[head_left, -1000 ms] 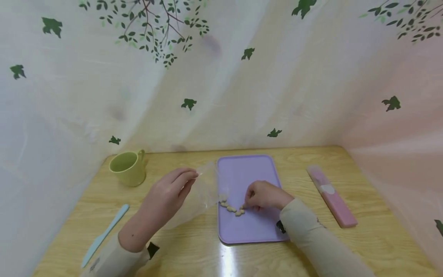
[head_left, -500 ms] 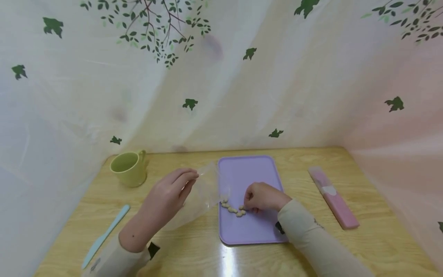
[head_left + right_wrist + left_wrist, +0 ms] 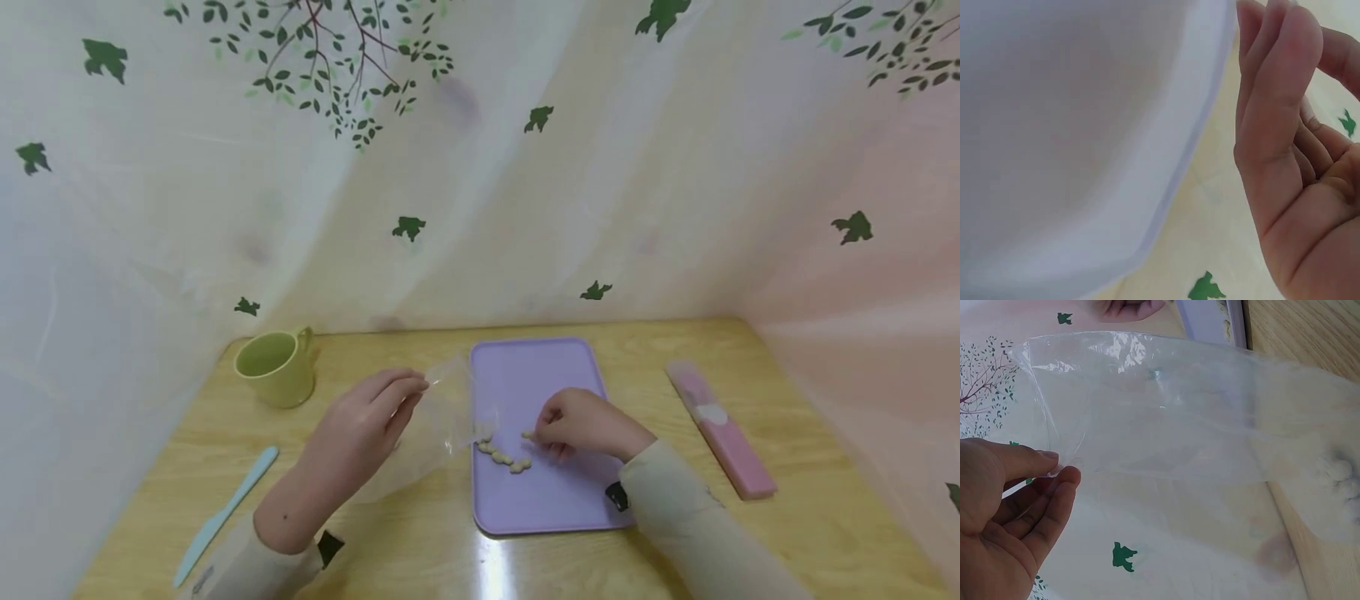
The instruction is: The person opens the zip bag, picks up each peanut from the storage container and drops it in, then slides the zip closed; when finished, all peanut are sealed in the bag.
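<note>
- A person's left hand (image 3: 371, 417) is pinching the edge of a clear plastic bag (image 3: 442, 429) between thumb and fingertips, the bag stretching toward a purple tray (image 3: 537, 362) at the hand's 3 o'clock.
- Over the tray, the right hand (image 3: 588, 422) is pinching one tan piece (image 3: 528, 435) at its fingertips, the piece jutting out at the hand's 9 o'clock; whether it is touching the tray cannot be told.
- A row of tan pieces (image 3: 499, 457) is lying on the tray, curving from its 9 o'clock edge toward the middle.
- A green mug (image 3: 279, 371) is standing at the left hand's 10 o'clock; a pale blue knife (image 3: 225, 512) is lying at its 8 o'clock.
- A pink packet (image 3: 725, 437) is resting at the tray's 3 o'clock on the wooden table (image 3: 408, 550).
</note>
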Tool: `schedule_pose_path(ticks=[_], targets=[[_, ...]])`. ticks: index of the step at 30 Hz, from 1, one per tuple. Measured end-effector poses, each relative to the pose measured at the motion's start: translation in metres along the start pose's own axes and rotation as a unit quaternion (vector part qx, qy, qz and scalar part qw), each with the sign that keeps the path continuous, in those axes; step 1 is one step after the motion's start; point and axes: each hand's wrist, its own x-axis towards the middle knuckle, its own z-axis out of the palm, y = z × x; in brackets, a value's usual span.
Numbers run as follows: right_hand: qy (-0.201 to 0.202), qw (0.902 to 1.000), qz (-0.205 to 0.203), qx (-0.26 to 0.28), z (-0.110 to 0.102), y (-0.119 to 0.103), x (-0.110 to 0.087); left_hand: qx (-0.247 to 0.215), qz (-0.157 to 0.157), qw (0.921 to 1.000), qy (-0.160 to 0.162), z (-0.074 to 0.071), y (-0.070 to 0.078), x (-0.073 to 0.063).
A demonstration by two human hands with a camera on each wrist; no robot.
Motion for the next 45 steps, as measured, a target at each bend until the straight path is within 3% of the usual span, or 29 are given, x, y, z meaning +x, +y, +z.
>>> schedule_pose_path(ticks=[8,12,21,31,45], targets=[[0.008,0.9984,-0.023,0.052,-0.015,-0.002,-0.004,-0.002,0.004,1.0,0.003,0.001,-0.002,0.001],[0.017,0.9968,-0.031,0.072,-0.02,-0.006,-0.006,0.003,-0.003,0.9999,-0.01,0.0,-0.001,0.0],[0.043,0.9926,-0.057,0.098,-0.03,-0.034,-0.018,-0.003,0.0,0.9999,-0.01,0.0,0.0,0.0],[0.057,0.9897,-0.092,0.094,-0.017,-0.064,-0.019,-0.004,0.001,0.9999,-0.011,-0.001,0.001,0.0],[0.04,0.9928,-0.083,0.077,-0.004,-0.083,-0.017,-0.002,-0.001,1.0,-0.009,-0.004,-0.001,-0.003]])
